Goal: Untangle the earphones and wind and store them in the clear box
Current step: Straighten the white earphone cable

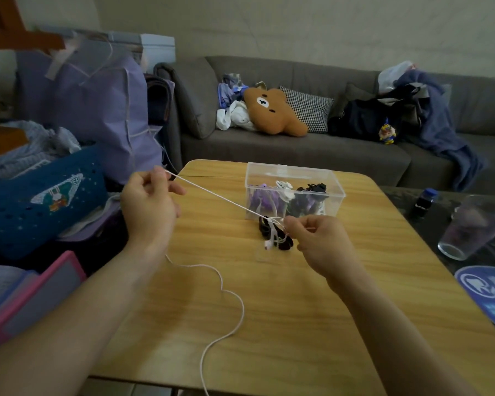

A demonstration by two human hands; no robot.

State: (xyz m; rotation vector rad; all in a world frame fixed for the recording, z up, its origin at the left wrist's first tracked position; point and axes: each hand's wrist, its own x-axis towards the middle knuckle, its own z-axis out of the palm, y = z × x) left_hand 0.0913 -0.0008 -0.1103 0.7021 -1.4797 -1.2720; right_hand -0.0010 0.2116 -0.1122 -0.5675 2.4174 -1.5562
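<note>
While slack white cord trails off the table's near edge, the right hand pinches the knot of white and black earphones mid-table; from there the cord runs taut leftward and away to the left hand, curled round it near the far-left corner, with the clear box just beyond.

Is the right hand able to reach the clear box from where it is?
Probably yes. The right hand pinches the white earphone cord just in front of the clear box, which stands open-topped on the table; only the black tangle lies nearby.
</note>
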